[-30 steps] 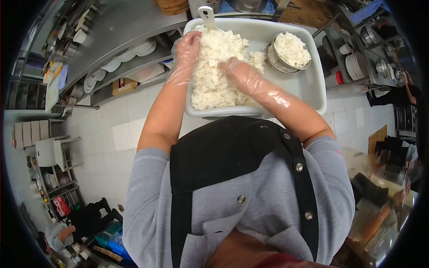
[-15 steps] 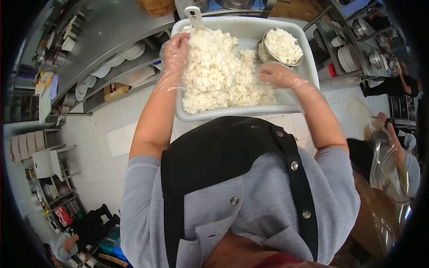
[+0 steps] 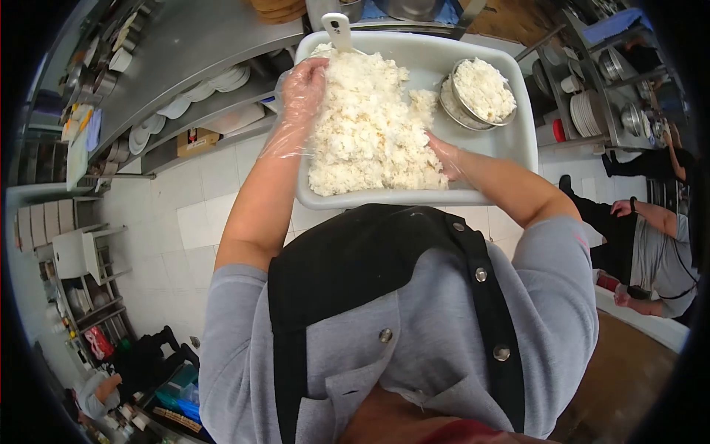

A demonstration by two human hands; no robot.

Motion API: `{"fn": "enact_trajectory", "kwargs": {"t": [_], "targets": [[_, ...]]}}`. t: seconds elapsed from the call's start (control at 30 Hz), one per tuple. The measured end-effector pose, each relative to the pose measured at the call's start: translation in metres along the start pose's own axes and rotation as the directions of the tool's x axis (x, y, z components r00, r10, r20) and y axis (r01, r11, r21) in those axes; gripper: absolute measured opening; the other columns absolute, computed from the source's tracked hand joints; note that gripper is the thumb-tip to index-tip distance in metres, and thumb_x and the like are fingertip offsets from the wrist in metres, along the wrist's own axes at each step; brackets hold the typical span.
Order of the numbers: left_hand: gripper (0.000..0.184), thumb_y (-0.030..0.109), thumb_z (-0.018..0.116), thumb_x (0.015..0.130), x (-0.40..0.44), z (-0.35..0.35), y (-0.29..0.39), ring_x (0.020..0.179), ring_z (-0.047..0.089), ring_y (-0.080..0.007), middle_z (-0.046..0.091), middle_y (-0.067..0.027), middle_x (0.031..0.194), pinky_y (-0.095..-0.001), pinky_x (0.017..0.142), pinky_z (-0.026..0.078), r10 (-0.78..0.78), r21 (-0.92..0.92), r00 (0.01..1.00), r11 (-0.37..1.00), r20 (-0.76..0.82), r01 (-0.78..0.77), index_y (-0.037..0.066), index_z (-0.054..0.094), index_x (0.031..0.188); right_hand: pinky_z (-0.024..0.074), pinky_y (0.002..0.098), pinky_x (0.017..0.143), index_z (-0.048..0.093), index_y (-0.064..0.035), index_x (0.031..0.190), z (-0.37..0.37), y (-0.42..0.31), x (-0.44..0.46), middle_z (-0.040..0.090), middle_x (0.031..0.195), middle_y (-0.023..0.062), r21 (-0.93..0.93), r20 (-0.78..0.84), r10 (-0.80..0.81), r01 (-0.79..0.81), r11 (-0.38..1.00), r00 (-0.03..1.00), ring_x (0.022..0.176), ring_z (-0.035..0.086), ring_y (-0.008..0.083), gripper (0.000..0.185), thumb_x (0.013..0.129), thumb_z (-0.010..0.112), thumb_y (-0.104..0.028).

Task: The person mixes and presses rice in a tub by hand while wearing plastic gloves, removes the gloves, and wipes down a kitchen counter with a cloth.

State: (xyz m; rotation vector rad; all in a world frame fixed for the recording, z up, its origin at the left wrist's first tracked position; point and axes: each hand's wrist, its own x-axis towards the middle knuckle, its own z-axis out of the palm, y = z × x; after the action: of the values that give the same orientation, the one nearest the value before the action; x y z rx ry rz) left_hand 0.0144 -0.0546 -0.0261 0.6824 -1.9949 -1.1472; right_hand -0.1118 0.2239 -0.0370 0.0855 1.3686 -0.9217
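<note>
Plainly, rice (image 3: 373,122) against right grip (image 3: 448,160).

White rectangular tub (image 3: 503,157) with a broad heap of rice (image 3: 370,126) beside stacked, rice-filled metal bowls (image 3: 473,116).

dark marks (image 3: 336,25) on white handle (image 3: 338,37), perhaps lettering, nothing readable

Bare tub floor (image 3: 497,152) lies free below the rice-filled metal bowls (image 3: 484,92), which block the upper right, while heaped white rice (image 3: 373,126) obstructs the left.
</note>
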Motion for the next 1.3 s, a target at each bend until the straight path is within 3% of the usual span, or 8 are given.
{"fn": "enact_trajectory", "kwargs": {"t": [0.4,0.5,0.57,0.83,1.0,1.07,1.2,1.3], "targets": [[0.015,0.004,0.055,0.089,-0.003,-0.003,0.015,0.084,0.061,-0.011,0.067,-0.005,0.09,-0.0241,0.078,0.047,-0.076,-0.117,0.997,0.99,0.005,0.076,0.004,0.067,0.099,0.0507,0.0356,0.092,0.047,-0.0024,0.129,0.031,-0.043,-0.06,0.058,0.122,0.0128,0.134,-0.068,-0.324,0.331,0.934,0.944,0.11,0.06,0.0227,0.054,0.086,0.059,-0.033],[0.015,0.006,0.056,0.089,-0.003,-0.003,0.019,0.085,0.061,-0.0118,0.067,-0.0056,0.089,-0.0255,0.079,0.047,-0.089,-0.153,0.996,0.984,0.017,0.091,0.004,0.067,0.099,0.0433,0.0378,0.101,0.039,-0.0003,0.136,0.063,-0.06,-0.051,0.05,0.131,0.0203,-0.143,0.057,-0.509,0.512,0.847,0.859,0.121,0.052,0.0274,0.066,0.085,0.06,-0.036],[0.015,0.01,0.057,0.09,-0.002,-0.004,0.018,0.085,0.061,-0.0134,0.068,-0.0069,0.091,-0.0274,0.08,0.047,-0.028,-0.034,0.999,0.999,-0.022,0.027,0.004,0.067,0.1,0.0298,0.0446,0.11,0.026,-0.0054,0.145,0.08,-0.05,-0.017,0.029,0.145,0.0279,-0.827,-0.053,-0.837,0.446,0.342,0.545,0.136,0.029,0.0393,0.077,0.085,0.059,-0.04],[0.025,0.021,0.053,0.095,-0.004,-0.012,0.028,0.094,0.058,-0.0113,0.067,-0.0034,0.104,-0.0269,0.088,0.043,-0.114,-0.207,0.991,0.97,0.074,0.127,0.006,0.067,0.109,0.0135,0.0665,0.107,0.016,-0.0213,0.15,0.168,-0.037,-0.013,-0.005,0.155,0.0217,-0.979,0.198,-0.767,0.086,-0.184,0.61,0.139,-0.008,0.0497,0.088,0.082,0.05,-0.065],[0.028,0.025,0.051,0.095,-0.009,-0.01,0.036,0.1,0.058,-0.0144,0.066,-0.0044,0.11,-0.0279,0.092,0.042,-0.158,-0.159,0.973,0.97,0.166,0.185,0.01,0.066,0.114,0.0183,0.0617,0.109,0.024,-0.0182,0.148,0.141,-0.073,-0.004,0.003,0.154,0.0244,-0.979,0.202,-0.796,0.12,-0.163,0.571,0.14,-0.001,0.047,0.08,0.087,0.038,-0.068],[0.028,0.025,0.055,0.093,-0.012,-0.006,0.034,0.108,0.06,-0.0253,0.064,-0.0122,0.114,-0.0334,0.093,0.045,0.151,0.173,0.97,0.967,0.191,-0.184,0.009,0.066,0.113,0.0196,0.0537,0.113,0.025,-0.0177,0.148,0.118,-0.073,0.016,0.006,0.153,0.025,-0.97,0.173,-0.825,0.238,-0.048,0.539,0.139,0.004,0.0496,0.082,0.086,0.035,-0.07],[0.028,0.027,0.057,0.09,-0.006,-0.003,0.028,0.111,0.058,-0.0287,0.063,-0.0125,0.115,-0.0373,0.094,0.045,0.115,0.179,0.974,0.972,0.193,-0.15,0.011,0.066,0.113,0.0252,0.0505,0.112,0.037,-0.0203,0.142,0.142,-0.049,-0.019,0.014,0.151,0.0261,-0.956,0.282,-0.768,0.1,-0.276,0.575,0.133,0.024,0.0529,0.062,0.088,0.056,-0.043],[0.027,0.028,0.057,0.09,-0.006,-0.008,0.03,0.107,0.059,-0.0301,0.064,-0.0119,0.113,-0.0383,0.091,0.045,0.192,0.234,0.96,0.942,0.203,-0.239,0.011,0.067,0.109,0.0375,0.0438,0.104,0.053,-0.0198,0.127,0.124,-0.032,-0.023,0.027,0.146,0.0232,-0.93,0.316,-0.781,0.338,-0.144,0.539,0.127,0.039,0.0447,0.052,0.077,0.065,-0.014]]}}
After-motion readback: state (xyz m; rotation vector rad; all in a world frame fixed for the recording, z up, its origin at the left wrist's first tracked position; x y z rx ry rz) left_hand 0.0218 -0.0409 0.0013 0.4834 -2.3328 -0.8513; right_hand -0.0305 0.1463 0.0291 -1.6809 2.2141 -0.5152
